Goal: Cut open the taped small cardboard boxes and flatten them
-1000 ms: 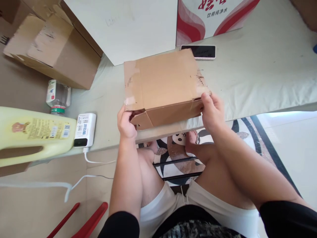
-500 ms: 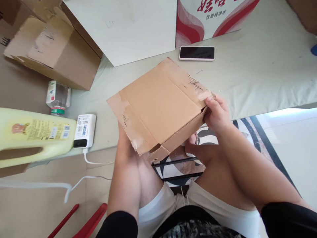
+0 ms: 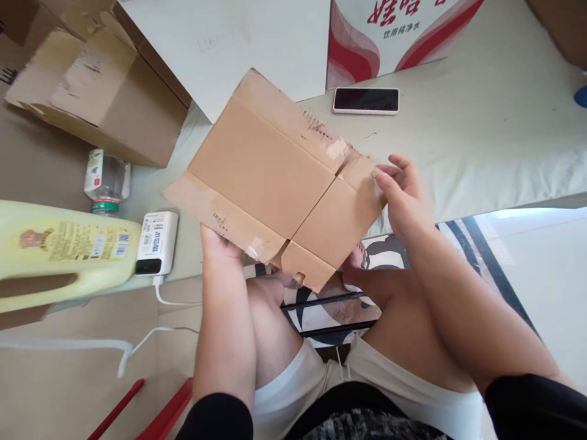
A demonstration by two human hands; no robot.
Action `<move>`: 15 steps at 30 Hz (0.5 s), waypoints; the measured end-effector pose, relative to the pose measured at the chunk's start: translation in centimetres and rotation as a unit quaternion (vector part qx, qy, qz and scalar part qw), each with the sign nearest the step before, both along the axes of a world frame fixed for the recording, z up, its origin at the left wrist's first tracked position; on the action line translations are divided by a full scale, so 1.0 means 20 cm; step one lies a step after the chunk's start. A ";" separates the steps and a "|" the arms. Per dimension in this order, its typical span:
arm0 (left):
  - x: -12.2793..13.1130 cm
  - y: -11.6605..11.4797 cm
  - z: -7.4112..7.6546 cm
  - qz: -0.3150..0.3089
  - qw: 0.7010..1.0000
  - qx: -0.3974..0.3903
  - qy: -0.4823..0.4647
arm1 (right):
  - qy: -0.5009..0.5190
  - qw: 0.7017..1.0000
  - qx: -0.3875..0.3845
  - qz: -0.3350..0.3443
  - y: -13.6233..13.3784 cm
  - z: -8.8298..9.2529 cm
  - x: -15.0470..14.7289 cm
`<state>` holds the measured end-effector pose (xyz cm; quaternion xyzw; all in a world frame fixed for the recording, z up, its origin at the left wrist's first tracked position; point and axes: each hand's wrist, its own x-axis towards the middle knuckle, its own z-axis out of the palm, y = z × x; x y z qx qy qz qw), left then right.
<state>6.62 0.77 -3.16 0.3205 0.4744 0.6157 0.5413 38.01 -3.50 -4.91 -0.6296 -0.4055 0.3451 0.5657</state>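
Observation:
A brown cardboard box, folded nearly flat with old tape on its seams, is held tilted above the near edge of the table. My left hand supports it from below at the lower left, its fingers hidden behind the cardboard. My right hand touches the box's right corner, fingers partly spread along the edge.
A phone lies face up behind the box. A red-and-white carton and a white board stand at the back. At left are an open cardboard box, a plastic bottle, a yellow jug and a white power bank with a cable.
The box was lifted off the table, turned counter-clockwise and flattened out. My left hand moved under it; my right hand loosened from a grip to spread fingers.

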 end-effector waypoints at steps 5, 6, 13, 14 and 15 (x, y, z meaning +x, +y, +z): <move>0.03 -0.01 0.05 0.027 0.999 0.018 0.006 | 0.088 0.987 -0.078 0.110 -0.02 0.02 -0.04; 0.03 -0.01 0.06 0.027 0.999 0.035 0.015 | 0.092 0.987 -0.077 0.106 -0.02 0.02 -0.05; 0.05 0.04 0.00 0.035 0.997 0.049 -0.043 | 0.118 0.980 -0.087 0.134 -0.06 0.05 -0.11; 0.06 0.05 0.00 0.038 0.997 0.044 -0.058 | 0.131 0.972 -0.104 0.168 -0.08 0.06 -0.13; 0.06 0.06 0.00 0.037 0.996 0.038 -0.070 | 0.143 0.963 -0.124 0.194 -0.10 0.07 -0.14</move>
